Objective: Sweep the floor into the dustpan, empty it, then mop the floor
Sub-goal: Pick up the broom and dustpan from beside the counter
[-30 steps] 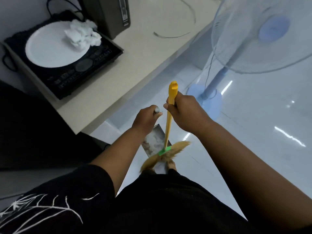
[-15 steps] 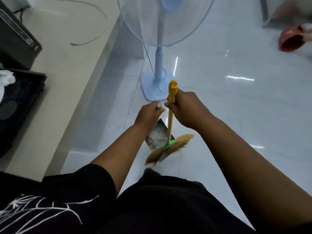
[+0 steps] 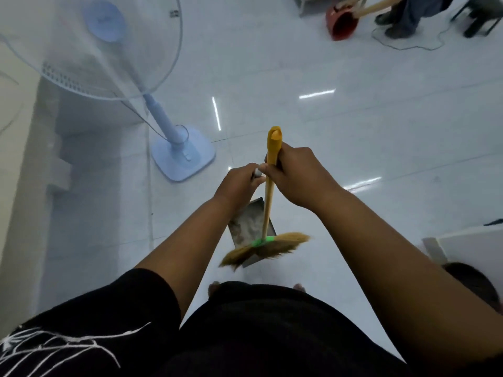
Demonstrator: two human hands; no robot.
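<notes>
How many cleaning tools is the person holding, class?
2. The yellow-handled broom is gripped in the right hand. The metal dustpan hangs from the left hand, and the bristles cross its lower edge.

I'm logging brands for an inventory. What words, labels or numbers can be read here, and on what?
None can be read.
The fan hub: any badge is too blurred to read.
The black sleeve: white web-like lines, no letters.
The broom and dustpan: no label shows.
</notes>
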